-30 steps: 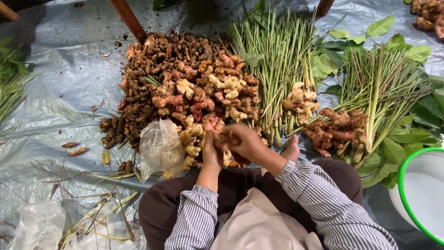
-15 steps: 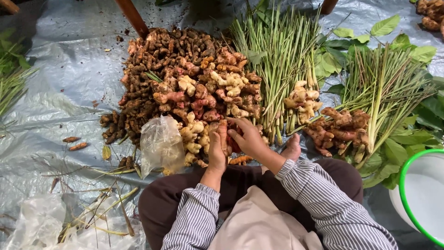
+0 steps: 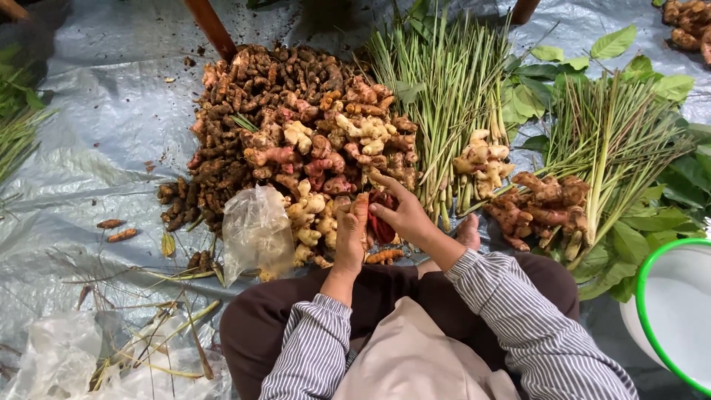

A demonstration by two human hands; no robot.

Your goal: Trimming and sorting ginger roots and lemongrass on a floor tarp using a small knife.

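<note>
I sit on the ground before a big heap of brown and pinkish roots (image 3: 296,133). Both hands meet at its near edge. My right hand (image 3: 404,215) pinches a dark red piece (image 3: 381,222) between thumb and fingers. My left hand (image 3: 350,237) stands edge-up beside it, fingers straight, touching the same piece and the pale ginger knobs (image 3: 311,218). An orange root (image 3: 385,256) lies just below the hands. A crumpled clear plastic bag (image 3: 255,233) rests left of my left hand.
Bundles of green stalks (image 3: 452,96) and leafy stems with roots (image 3: 592,148) lie to the right. A white bowl with a green rim (image 3: 652,311) sits at the far right. Grey plastic sheeting (image 3: 89,148) covers the ground; loose roots (image 3: 115,230) and dry stems lie at left.
My hands shifted slightly right and opened up, showing the dark red piece between them. The view drew a little closer to the heap.
</note>
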